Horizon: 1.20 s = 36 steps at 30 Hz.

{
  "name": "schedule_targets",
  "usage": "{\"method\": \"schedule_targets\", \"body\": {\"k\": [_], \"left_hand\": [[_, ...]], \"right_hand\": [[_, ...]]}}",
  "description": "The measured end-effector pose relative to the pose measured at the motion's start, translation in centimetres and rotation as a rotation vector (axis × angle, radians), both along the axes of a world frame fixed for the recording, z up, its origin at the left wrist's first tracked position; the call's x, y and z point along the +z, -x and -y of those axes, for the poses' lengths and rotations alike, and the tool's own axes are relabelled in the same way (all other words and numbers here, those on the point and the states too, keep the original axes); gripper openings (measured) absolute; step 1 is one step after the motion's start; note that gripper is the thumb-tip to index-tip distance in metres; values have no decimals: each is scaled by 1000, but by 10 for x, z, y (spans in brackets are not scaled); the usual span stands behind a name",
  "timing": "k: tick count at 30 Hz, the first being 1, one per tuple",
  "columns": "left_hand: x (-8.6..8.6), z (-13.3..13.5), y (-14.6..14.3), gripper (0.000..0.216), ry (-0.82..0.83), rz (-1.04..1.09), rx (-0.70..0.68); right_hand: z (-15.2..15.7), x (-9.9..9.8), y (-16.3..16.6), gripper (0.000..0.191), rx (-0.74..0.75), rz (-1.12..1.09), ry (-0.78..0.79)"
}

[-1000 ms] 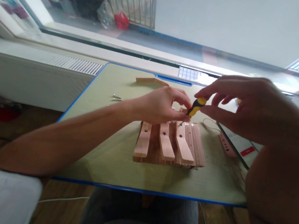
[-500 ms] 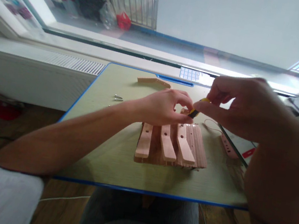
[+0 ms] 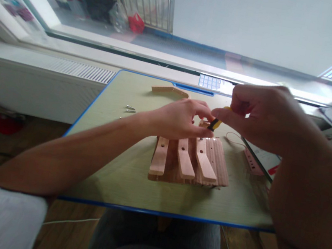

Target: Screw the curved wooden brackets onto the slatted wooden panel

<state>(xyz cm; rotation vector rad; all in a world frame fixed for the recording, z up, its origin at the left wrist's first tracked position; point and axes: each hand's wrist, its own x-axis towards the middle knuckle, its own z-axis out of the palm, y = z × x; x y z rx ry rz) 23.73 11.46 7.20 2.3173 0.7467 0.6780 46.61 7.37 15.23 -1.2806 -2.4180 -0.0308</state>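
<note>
My right hand (image 3: 257, 110) is closed round the yellow upper end of a screwdriver (image 3: 215, 123), whose black lower handle points down to the board. Thumb and fingers of my left hand (image 3: 182, 119) pinch about the lower part of the screwdriver; its tip is hidden. Beneath lies a ribbed brown wooden board (image 3: 223, 172) bearing a left wooden hook (image 3: 159, 159), a middle wooden hook (image 3: 185, 164) and a right wooden hook (image 3: 206, 165), each with a dark hole. A small screw (image 3: 201, 138) shows at the top of the right one.
A loose bent wooden hook (image 3: 167, 89) lies at the back of the blue-edged table (image 3: 108, 166). Some screws (image 3: 130, 109) are left of my left hand. On the right are a pink strap-like item (image 3: 253, 162) and a flat dark-edged device (image 3: 264, 158). A window stands behind.
My right hand has turned slightly on the screwdriver's handle, with the wrist and forearm shifting a little left. My left hand and the board stay nearly in place.
</note>
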Motion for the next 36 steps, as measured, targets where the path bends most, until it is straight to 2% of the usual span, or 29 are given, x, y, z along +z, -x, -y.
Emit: {"method": "schedule_targets", "body": {"k": [8,13,17,22,27,31,36], "left_hand": [[-2,1,1,27,-17,39,-12],[-4,0,1,23,-8,32,-11],[-4,0,1,22,-16,26,-6],[-4,1,0,24,-20,1,0],[-4,0,0,27,-14,-10,11],[-3,0,0,28,-9,4,13],[-2,1,0,27,-6,4,10]], "right_hand": [[1,2,-3,44,-2,-2,52],[5,10,-13,28,184,-150,172],[6,10,-15,20,248,-118,138],[4,7,-13,19,193,-113,102],[2,8,-10,20,134,11,13],[2,7,-7,16,60,34,21],[0,3,-5,27,-39,59,-15]]}}
